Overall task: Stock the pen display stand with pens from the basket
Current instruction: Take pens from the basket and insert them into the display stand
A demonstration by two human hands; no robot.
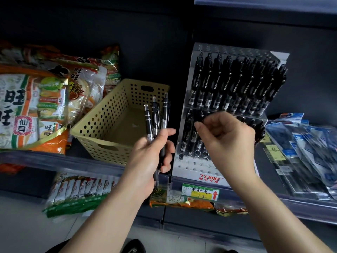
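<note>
Black with silver bands, three pens (155, 115) stand fanned in the left hand (151, 154), whose fingers wrap their lower barrels in front of the one beige perforated basket (102, 117), its bare floor showing. Just right of it, the clear two-tier pen display stand (200, 169) carries a packed upper row of black pens (237, 83) and a partly filled lower row (189, 137) with open holes in front. The right hand (228, 137) curls over that lower row; whether it pinches a pen cannot be told.
</note>
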